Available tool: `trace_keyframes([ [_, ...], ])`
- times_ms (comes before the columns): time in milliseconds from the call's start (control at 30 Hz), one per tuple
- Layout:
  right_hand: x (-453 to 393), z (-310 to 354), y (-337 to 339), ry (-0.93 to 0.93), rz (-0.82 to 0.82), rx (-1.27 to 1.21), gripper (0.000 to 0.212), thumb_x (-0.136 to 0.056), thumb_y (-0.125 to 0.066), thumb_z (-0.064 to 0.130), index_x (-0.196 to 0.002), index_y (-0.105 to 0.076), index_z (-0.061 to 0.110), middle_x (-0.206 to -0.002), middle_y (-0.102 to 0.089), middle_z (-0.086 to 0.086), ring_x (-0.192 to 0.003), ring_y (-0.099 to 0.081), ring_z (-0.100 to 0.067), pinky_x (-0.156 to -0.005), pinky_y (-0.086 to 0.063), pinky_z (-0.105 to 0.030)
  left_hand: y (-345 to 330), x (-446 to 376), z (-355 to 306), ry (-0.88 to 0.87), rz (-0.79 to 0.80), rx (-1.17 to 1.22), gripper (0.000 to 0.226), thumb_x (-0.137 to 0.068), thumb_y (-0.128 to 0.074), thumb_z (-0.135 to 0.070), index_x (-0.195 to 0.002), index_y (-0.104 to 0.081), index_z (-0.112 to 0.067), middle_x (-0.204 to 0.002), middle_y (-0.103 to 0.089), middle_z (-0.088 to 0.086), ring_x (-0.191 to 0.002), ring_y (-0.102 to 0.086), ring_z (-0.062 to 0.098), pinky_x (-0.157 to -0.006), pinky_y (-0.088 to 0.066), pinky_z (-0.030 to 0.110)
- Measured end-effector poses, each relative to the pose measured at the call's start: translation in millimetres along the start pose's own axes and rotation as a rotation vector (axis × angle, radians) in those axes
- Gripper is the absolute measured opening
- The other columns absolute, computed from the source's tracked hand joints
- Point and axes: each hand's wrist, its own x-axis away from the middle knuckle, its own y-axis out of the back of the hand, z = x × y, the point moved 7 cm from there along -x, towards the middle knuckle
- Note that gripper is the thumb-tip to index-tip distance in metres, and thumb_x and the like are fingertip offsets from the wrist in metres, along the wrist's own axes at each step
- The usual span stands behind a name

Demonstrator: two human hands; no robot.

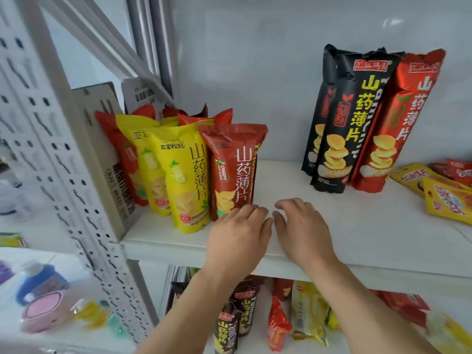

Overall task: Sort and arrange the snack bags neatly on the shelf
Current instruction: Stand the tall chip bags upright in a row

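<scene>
On the white shelf point(357, 226) a row of upright snack bags stands at the left: a dark red bag point(233, 159), a yellow bag point(185, 175) and more yellow and red ones behind. Further right, two black bags point(347, 123) and a red bag point(398, 118) lean upright against the back wall. My left hand point(240, 233) hovers over the shelf's front, fingers relaxed, its fingertips at the base of the dark red bag. My right hand point(298, 226) is beside it, fingers loosely spread, holding nothing.
Flat yellow and red packets point(441, 187) lie at the shelf's right end. A grey carton point(107, 154) stands against the perforated upright point(58, 149) at the left. More snack bags point(255, 315) sit on the shelf below. Bare shelf surface lies between the two bag groups.
</scene>
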Motion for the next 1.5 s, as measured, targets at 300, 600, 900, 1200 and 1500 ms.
trace_keyframes([
  [300, 28.1, 59.3, 0.7, -0.027, -0.023, -0.38, 0.022, -0.098, -0.049, 0.041, -0.109, -0.059, 0.025, -0.105, -0.061, 0.014, -0.097, -0.057, -0.005, -0.077, -0.049, -0.023, 64.7, 18.2, 46.5, 0.159, -0.133, 0.037, 0.031, -0.097, -0.052, -0.036, -0.091, -0.074, -0.015, -0.096, -0.073, -0.005, -0.073, -0.069, 0.016, -0.055, -0.045, 0.021],
  [600, 27.9, 135.2, -24.3, 0.026, 0.107, -0.627, 0.058, -0.095, -0.053, 0.05, -0.146, -0.036, 0.03, -0.145, -0.044, 0.012, -0.13, -0.046, -0.006, -0.105, -0.045, -0.033, 92.4, 27.7, 129.7, 0.751, -0.229, 0.324, 0.064, -0.097, -0.051, -0.052, -0.15, -0.039, -0.018, -0.155, -0.038, 0.0, -0.141, -0.04, 0.023, -0.107, -0.045, 0.05],
  [900, 22.6, 166.8, -47.2, -0.217, -0.058, -0.502, 0.075, -0.097, -0.052, 0.045, -0.156, -0.014, 0.018, -0.159, -0.025, -0.001, -0.146, -0.022, -0.018, -0.116, -0.028, -0.032, 59.3, 26.2, 173.6, 0.972, -0.107, 0.789, 0.067, -0.101, -0.036, -0.06, -0.159, -0.021, -0.03, -0.16, -0.037, -0.005, -0.147, -0.035, 0.019, -0.111, -0.03, 0.03],
  [1200, 15.8, 178.0, -69.6, -0.409, -0.134, -0.461, 0.081, -0.087, -0.064, 0.053, -0.151, -0.029, 0.018, -0.137, -0.038, -0.004, -0.131, -0.035, -0.022, -0.104, -0.038, -0.032, 43.6, 24.4, 205.6, 1.125, -0.045, 0.822, 0.066, -0.095, -0.029, -0.074, -0.152, -0.034, -0.041, -0.158, -0.04, -0.003, -0.145, -0.036, 0.027, -0.118, -0.029, 0.047],
  [1500, 25.5, 171.8, -85.1, -0.524, -0.177, -0.672, 0.068, -0.078, -0.074, 0.05, -0.134, -0.043, 0.026, -0.123, -0.056, 0.007, -0.112, -0.057, -0.019, -0.09, -0.052, -0.041, 40.2, 19.3, 215.3, 1.107, -0.018, 0.848, 0.071, -0.092, -0.032, -0.077, -0.152, -0.033, -0.039, -0.155, -0.044, -0.001, -0.141, -0.042, 0.029, -0.116, -0.034, 0.051],
])
